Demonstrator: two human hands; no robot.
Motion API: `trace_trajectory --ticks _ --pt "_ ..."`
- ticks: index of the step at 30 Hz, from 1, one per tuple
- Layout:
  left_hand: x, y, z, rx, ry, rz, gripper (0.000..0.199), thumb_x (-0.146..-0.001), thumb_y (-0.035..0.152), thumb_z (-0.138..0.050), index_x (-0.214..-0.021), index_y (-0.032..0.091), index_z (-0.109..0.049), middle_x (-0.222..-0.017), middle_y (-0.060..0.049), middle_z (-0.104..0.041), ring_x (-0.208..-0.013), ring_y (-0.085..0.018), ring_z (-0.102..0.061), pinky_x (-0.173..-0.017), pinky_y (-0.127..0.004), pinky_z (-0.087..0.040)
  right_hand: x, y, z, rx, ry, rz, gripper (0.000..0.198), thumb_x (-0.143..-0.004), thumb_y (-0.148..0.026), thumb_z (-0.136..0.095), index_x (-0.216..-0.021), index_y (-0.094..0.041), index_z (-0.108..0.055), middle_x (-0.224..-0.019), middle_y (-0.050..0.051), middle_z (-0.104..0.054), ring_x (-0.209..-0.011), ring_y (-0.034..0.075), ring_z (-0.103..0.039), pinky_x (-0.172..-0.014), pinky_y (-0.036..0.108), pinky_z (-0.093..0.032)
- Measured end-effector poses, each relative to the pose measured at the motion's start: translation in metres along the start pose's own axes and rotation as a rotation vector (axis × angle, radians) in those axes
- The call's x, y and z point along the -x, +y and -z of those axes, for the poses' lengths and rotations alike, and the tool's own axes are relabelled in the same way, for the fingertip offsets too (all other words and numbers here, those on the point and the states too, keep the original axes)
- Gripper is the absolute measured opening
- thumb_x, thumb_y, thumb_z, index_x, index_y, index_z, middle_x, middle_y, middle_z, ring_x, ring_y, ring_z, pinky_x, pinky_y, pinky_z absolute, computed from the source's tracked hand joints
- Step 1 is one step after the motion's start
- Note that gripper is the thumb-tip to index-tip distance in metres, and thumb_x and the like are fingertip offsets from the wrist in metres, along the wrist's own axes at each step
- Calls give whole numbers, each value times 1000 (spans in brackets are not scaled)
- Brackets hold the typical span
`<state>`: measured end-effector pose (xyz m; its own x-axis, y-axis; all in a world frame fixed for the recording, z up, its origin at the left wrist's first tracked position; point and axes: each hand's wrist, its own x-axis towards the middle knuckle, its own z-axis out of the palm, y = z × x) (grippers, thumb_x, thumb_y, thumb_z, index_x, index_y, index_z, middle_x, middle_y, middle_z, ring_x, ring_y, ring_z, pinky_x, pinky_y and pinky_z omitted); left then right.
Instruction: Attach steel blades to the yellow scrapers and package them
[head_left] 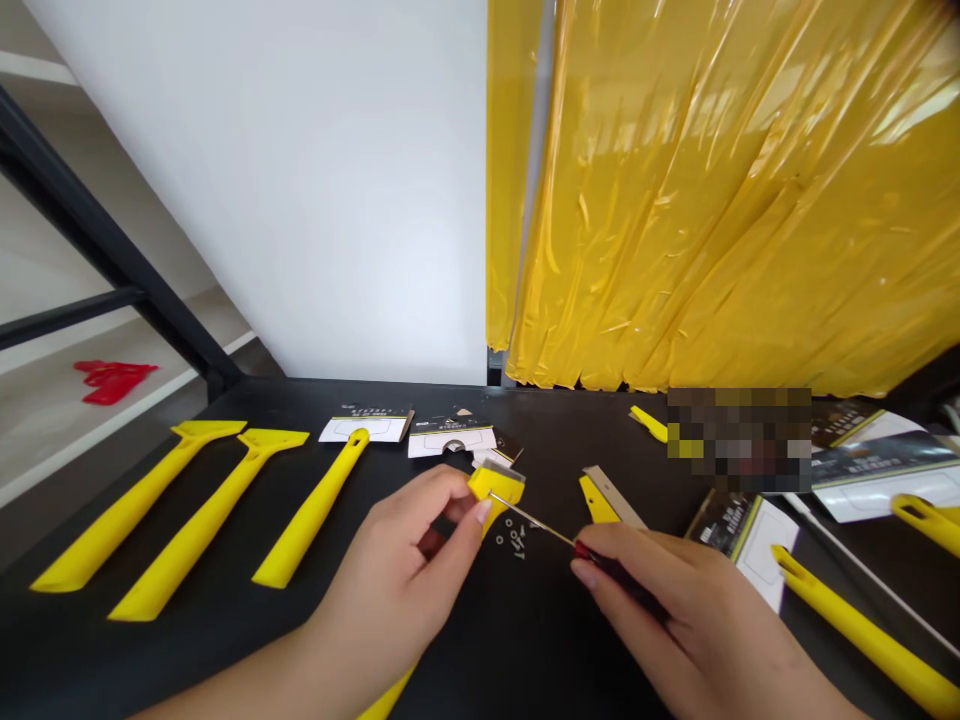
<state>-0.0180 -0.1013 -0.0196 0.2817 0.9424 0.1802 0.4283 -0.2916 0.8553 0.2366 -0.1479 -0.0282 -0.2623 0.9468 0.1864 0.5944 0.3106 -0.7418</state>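
A yellow scraper (496, 485) was held in the left hand (405, 560), and a screwdriver (536, 522) was aimed at its head from the right hand (675, 590).
Above the dark surface (487, 660), the left fingers were closed about the yellow scraper's neck and the right fingers around the screwdriver, whose tip was set at the scraper's head. Small metal parts (517, 547) were scattered near its shaft, three yellow handles (315, 510) were laid leftward, and printed cards (450, 437) were spread farther back, before yellow sheeting (720, 200).
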Motion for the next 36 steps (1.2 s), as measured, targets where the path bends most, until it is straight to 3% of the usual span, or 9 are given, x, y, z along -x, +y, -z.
trace_trajectory --ticks 3,7,13,19,21,24,28,33,36 --pt "2 0 2 -104 23 -155 15 -104 24 -59 -89 25 -58 -85 3 -59 -72 -12 -57 -64 -22 -46 -1 -2 -2 -269 -69 -208 38 -104 -54 -56 -84 -24 -68 -64 0 -60 -57 15 -55 -54 26 -43" --pt "5 6 6 -186 43 -272 12 -102 15 -59 -94 25 -58 -89 3 -61 -75 -11 -60 -68 -21 -48 -6 -5 -5 -879 -248 -532 49 -99 -68 -57 -88 -20 -67 -47 -8 -42 -38 7 -27 -39 20 -28" --pt "6 9 11 -265 81 -417 20 -99 6 -60 -107 25 -61 -104 1 -68 -88 -11 -66 -80 -20 -53 -6 -7 -7 -1295 -365 -626 42 -100 -58 -63 -87 -18 -67 -44 -10 -40 -33 3 -21 -36 17 -21" --pt "4 7 15 -250 88 -376 17 -99 11 -62 -106 26 -63 -106 0 -69 -89 -13 -67 -79 -22 -55 -3 -7 -8 -1189 -372 -590 46 -102 -61 -58 -89 -18 -65 -45 -8 -45 -35 4 -27 -39 18 -23" --pt "2 8 16 -173 112 -241 7 -100 19 -63 -97 25 -63 -97 0 -66 -79 -13 -65 -69 -23 -56 -4 -9 -6 -1155 -372 -572 44 -101 -61 -59 -92 -19 -64 -50 -7 -47 -38 5 -29 -42 19 -26" --pt "-1 12 13 157 79 49 17 -102 38 -63 -91 25 -62 -83 1 -62 -70 -16 -63 -57 -25 -59 -6 -9 -1 -1065 -273 -505 38 -98 -58 -67 -95 -21 -62 -65 -5 -52 -50 8 -41 -52 23 -36" --pt "1 15 0 624 -202 386 27 -95 48 -72 -92 23 -64 -79 -1 -68 -71 -20 -71 -52 -27 -61 -8 -6 5 -795 -25 -378 42 -92 -63 -73 -108 -26 -64 -80 -5 -49 -66 11 -42 -64 26 -37" --pt "9 12 -14 843 -350 504 29 -91 46 -79 -92 20 -66 -80 -2 -73 -67 -17 -73 -62 -30 -63 -10 1 5 -556 -208 -407 39 -92 -60 -75 -91 -21 -68 -69 -6 -43 -65 12 -35 -60 28 -27" --pt "7 13 -10 788 -391 448 27 -95 47 -73 -97 21 -70 -87 -4 -75 -74 -18 -74 -70 -31 -62 -11 1 4 -603 -280 -400 46 -93 -60 -73 -77 -18 -63 -68 -5 -44 -65 11 -35 -59 27 -24"
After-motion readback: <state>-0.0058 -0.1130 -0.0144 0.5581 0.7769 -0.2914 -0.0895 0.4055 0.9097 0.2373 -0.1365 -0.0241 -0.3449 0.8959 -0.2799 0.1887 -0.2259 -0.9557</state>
